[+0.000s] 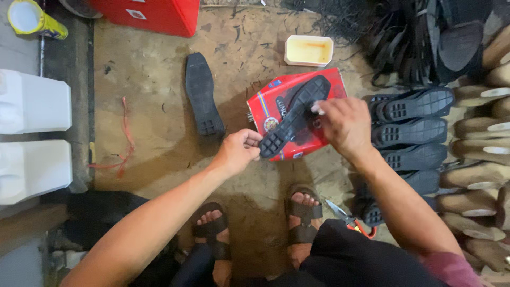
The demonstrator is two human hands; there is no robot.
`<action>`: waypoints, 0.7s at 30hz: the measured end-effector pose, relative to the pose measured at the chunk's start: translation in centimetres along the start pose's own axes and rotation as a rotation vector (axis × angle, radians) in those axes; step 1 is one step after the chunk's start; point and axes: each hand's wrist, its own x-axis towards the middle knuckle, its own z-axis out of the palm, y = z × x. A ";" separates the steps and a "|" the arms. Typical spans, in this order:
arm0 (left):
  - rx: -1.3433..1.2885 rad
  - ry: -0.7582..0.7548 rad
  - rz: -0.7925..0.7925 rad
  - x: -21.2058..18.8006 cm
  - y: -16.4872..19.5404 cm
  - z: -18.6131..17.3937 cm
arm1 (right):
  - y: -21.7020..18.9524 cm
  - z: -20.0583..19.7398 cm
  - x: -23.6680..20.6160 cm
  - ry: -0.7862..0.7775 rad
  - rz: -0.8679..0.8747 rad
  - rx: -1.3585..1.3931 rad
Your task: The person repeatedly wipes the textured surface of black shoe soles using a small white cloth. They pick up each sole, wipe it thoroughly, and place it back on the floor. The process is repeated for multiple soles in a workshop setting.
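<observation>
A black rubber shoe sole (296, 111) lies slanted across a red tin box (276, 109) on the floor. My left hand (238, 150) pinches the sole's heel end at its lower left. My right hand (346, 126) presses on the sole's middle from the right, and a small white piece shows at its fingertips. What that piece is cannot be made out.
A second black sole (202, 94) lies on the dirt floor to the left. A stack of black soles (411, 133) and tan shoe lasts (478, 175) stand at the right. Scissors (348, 218) lie by my right foot. A cream tray (309, 50) sits behind the box.
</observation>
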 end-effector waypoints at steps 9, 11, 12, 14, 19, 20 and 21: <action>0.097 0.012 -0.018 -1.2 0.1 0.3 | 0.2 -1.2 2.2 0.114 -0.063 -0.040; 0.104 0.019 -0.019 -1.3 0.1 0.4 | 0.9 -1.2 2.7 0.094 0.065 -0.120; 0.109 0.023 -0.010 -1.2 0.1 0.4 | 1.1 -0.9 2.9 0.123 0.053 -0.085; 0.101 0.024 0.004 -1.2 0.1 0.4 | 1.0 -0.3 3.0 0.122 -0.078 0.010; 0.059 0.027 -0.005 -1.4 -0.1 0.6 | 1.0 0.6 3.1 0.167 -0.176 0.116; 0.059 0.026 0.007 -1.5 -0.2 0.6 | 1.5 0.5 3.2 0.172 -0.064 0.036; 0.056 0.026 0.022 -1.5 -0.2 0.6 | 2.3 0.3 3.4 0.177 0.046 -0.045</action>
